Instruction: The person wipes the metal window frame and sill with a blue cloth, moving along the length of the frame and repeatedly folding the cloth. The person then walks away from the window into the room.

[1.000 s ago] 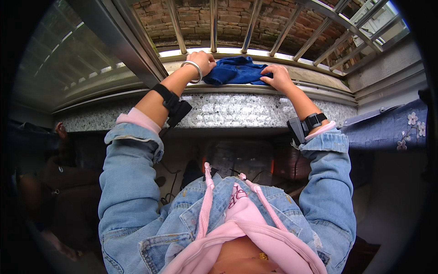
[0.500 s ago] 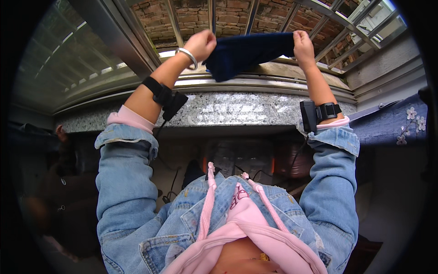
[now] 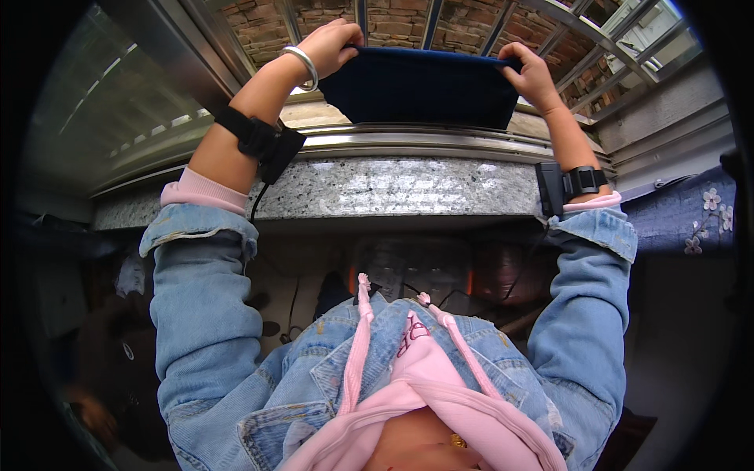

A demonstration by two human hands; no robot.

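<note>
A dark navy cloth [image 3: 424, 90] hangs stretched between my two hands at the open window. Its top edge runs nearly straight and its lower part drapes over the sill track. My left hand [image 3: 331, 45], with a silver bangle at the wrist, pinches the cloth's upper left corner. On the other side my right hand [image 3: 532, 77] grips the upper right corner between thumb and fingers. Both arms reach forward over the speckled granite sill [image 3: 393, 187].
Metal window bars [image 3: 432, 23] stand just beyond the cloth, with a brick wall [image 3: 322, 23] behind them. A glass window panel [image 3: 126, 102] is at the left. A blue flowered curtain [image 3: 675, 208] hangs at right. Another person's hand [image 3: 94, 412] shows dimly at lower left.
My hands have spread farther apart, the left moving left and up. The cloth, bunched and slanting before, now hangs wide and flat. The other person at lower left has shifted.
</note>
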